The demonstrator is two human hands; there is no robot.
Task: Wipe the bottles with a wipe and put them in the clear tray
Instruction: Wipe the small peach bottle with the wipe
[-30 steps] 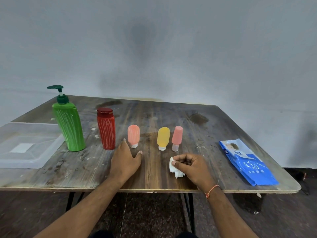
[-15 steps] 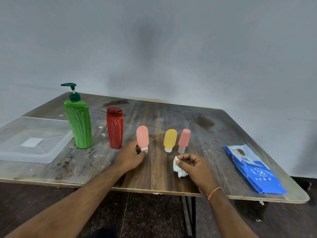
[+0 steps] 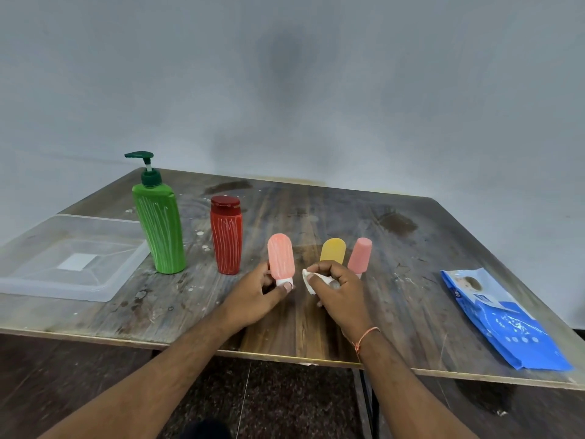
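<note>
Centrally, a small salmon-pink squeeze tube with a white cap (image 3: 280, 260) stands cap-down on the worn wooden table (image 3: 411, 248), the landmark for all positions given. The left hand (image 3: 256, 296) pinches the tube at its cap end, thumb in front and fingers curled behind. Just beside it, the right hand (image 3: 337, 291) has its fingers curled around a crumpled white wipe (image 3: 308, 282), held close to the tube but apparently not touching it. Being small and probably soft-walled, the tube should be light and may dent under pressure; the stiffer cap looks the firmer place to hold while the body is rubbed. Behind the right hand on the table stand a yellow squeeze tube (image 3: 333, 253) and a second pink tube (image 3: 360, 255); toward the table's left are a red ribbed bottle (image 3: 226, 235) and a green pump bottle (image 3: 160, 224). The clear plastic tray (image 3: 104, 289), holding no bottles, lies at the table's left edge; a blue wipe packet (image 3: 503, 318) lies at its right.
</note>
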